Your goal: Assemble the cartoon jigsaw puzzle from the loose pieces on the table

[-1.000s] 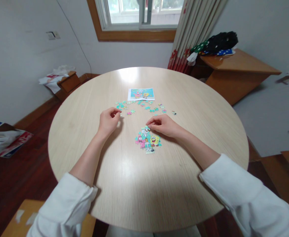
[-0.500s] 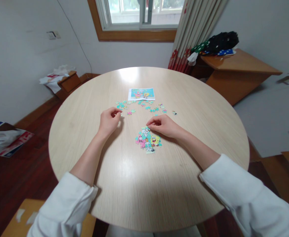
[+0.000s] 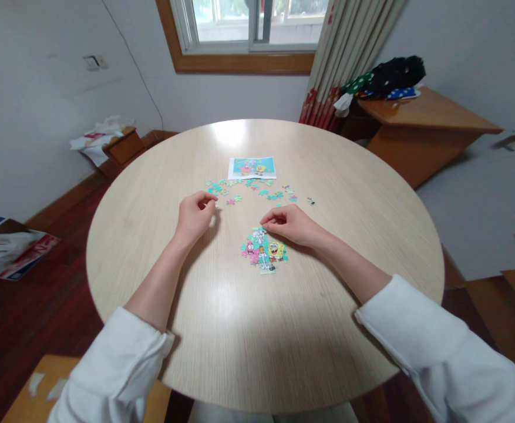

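Note:
A partly joined jigsaw puzzle (image 3: pixel 262 251) lies on the round table, showing a pink starfish, a pale squid figure and a yellow sponge figure. My right hand (image 3: pixel 293 224) pinches a small puzzle piece (image 3: pixel 261 227) at the puzzle's top edge; the fingertips partly cover it. To the upper left of the puzzle, my left hand (image 3: pixel 198 214) is closed with thumb and forefinger together. What it holds, if anything, is too small to make out. Loose puzzle pieces (image 3: pixel 275 196) are scattered beyond both hands, and a pink piece (image 3: pixel 231 202) lies near the left fingertips.
A printed reference picture (image 3: pixel 253 168) lies on the round table (image 3: pixel 151 176) behind the loose pieces. One dark-marked piece (image 3: pixel 311 201) sits apart at the right. Beyond the table are a wooden desk (image 3: pixel 433 111) with cloths, a curtain (image 3: pixel 349 47) and a window.

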`<state>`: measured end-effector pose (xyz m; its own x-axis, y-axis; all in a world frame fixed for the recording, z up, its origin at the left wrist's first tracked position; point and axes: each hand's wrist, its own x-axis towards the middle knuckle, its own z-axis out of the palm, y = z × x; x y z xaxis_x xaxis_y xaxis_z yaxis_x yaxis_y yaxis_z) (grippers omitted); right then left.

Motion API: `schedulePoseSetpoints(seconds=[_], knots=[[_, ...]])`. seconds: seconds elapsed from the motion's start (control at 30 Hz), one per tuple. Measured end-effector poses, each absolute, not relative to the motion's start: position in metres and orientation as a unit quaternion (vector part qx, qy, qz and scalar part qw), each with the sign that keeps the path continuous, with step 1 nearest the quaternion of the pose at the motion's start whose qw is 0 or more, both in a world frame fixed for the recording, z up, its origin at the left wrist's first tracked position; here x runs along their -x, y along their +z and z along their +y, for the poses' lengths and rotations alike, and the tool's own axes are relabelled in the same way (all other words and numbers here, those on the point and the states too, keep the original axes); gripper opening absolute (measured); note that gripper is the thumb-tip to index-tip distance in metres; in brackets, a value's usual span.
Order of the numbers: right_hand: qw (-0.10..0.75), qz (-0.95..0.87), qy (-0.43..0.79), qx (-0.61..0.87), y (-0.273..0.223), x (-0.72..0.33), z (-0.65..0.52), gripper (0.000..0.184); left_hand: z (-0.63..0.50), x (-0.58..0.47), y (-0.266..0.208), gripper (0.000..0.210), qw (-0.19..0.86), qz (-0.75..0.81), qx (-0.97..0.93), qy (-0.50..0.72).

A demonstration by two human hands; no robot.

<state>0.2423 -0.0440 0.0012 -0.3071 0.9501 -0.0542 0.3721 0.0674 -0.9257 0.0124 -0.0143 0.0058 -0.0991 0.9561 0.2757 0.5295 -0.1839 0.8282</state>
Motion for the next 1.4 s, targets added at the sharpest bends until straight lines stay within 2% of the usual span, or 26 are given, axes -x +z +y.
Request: schedulePoseSetpoints(seconds=[1.4], knots=[[0.315,-0.68,0.431,0.503,0.0,-0.2404,-0.0475,0.006,-0.014,-0.0123,0.0055,0.013,0.235,0.593,-0.627,0.446]])
